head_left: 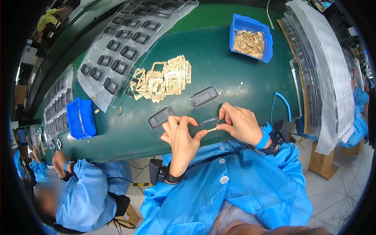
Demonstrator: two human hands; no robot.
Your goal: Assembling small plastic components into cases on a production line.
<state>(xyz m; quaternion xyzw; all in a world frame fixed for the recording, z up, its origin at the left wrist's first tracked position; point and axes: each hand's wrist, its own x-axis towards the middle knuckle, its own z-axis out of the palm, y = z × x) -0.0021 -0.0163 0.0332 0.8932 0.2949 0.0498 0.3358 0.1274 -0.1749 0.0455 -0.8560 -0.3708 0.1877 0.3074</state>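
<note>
Close in front of my body, both hands hold a small thin piece (pixel 212 129) with a tan near edge and a dark, glossy strip behind it. My left hand (pixel 181 131) is closed on its left end, thumb at the tan edge. At the right end, the fingers and thumb of my right hand (pixel 239 123) pinch it. Two black rectangular trays lie on the green table: one tray (pixel 160 117) just beyond my left fingers, the other tray (pixel 204 96) farther off, beyond the gap between my hands. Fingers partly hide the held piece.
Tan adhesive frames (pixel 172 78) are piled past the trays. A blue bin (pixel 250 24) of tan scraps stands far right, another blue bin (pixel 81 118) at left. Plastic trays (pixel 117 47) hold black frames. Stacked trays (pixel 313 66) edge the right side; a co-worker (pixel 86 192) sits at left.
</note>
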